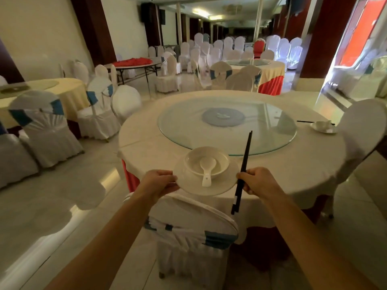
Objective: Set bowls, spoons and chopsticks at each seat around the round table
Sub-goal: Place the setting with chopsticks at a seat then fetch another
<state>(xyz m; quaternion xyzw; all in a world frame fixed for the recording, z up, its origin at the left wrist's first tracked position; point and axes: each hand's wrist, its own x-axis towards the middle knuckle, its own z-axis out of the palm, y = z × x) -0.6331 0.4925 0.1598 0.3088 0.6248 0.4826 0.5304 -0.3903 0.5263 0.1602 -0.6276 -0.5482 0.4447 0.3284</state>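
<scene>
The big round table (293, 164) fills the middle of the view, draped in a cream cloth with a red skirt showing underneath at its left edge. On its centre sits a wide glass turntable (227, 124), clear and reflective, with a grey disc at its hub. Tucked in at the near edge is a white-covered chair (192, 237) with a blue sash across its back, directly under the hands. A second covered chair (364, 130) stands at the right side of the table.

Now the setting itself: a white plate (206, 178) hangs over the near rim of the table, above the chair back. Whether it has touched the cloth, I can't tell. In the plate sits a white bowl (206, 161), and inside that bowl lies a white spoon (207, 170), scoop up toward the turntable, handle pointing back at the person and resting over the bowl's near rim.

The left hand (159, 182) is pinching the plate's left edge, thumb on top, fingers curled beneath. The right hand (254, 181) is closed around a pair of black chopsticks (244, 166), gripped around mid-length, tips slanting up toward the turntable, butt ends dropping below the hand just right of the plate.

Over at the right-hand seat, another setting (323, 126) already lies on the cloth: small white dishes with dark chopsticks beside them.
</scene>
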